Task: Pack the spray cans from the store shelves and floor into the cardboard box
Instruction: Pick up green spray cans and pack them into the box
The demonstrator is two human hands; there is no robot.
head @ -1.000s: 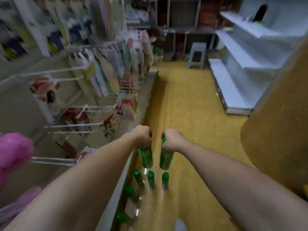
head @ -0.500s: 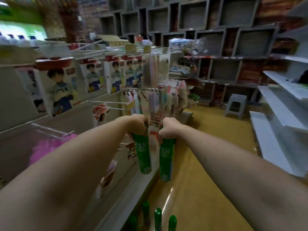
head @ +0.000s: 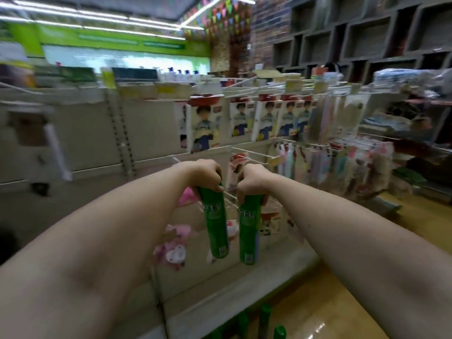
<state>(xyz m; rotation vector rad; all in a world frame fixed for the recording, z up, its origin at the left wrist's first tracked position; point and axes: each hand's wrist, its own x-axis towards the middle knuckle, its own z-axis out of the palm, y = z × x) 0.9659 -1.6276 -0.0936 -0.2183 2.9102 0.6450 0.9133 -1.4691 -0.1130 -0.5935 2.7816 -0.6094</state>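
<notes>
Head view: both hands are busy, each clamped round the top of one green spray can. The left hand (head: 208, 173) has its fingers curled over the cap end of the left can (head: 215, 223), and the right hand (head: 253, 178) grips the right can (head: 248, 231) the same way. The fists are close together but not touching, and the two cans hang side by side with a narrow gap between them. Each can's long axis runs nearly straight down, top in the fist and base free, tilted slightly away from the person.

Taking the pale ledge (head: 244, 285) at the foot of the display as the landmark, the held cans hang above it and in front of the display. More cans on the floor (head: 265, 319) stand upright just below the ledge's front edge, on the glossy yellow floor (head: 330, 302), waiting to be collected.

The cardboard box is nowhere in this view, so which way it lies from the hands cannot be told. The hands are level, neither one nearer to anything that matters. The coming move is probably a carry to wherever the box sits, then lowering the cans in base first.

Above the ledge, wire pegs (head: 252, 156) jut out toward the fists — the likeliest thing to snag. Printed boxes (head: 241, 118) hang higher up, and pink packets (head: 176, 238) hang just behind the left can.
</notes>
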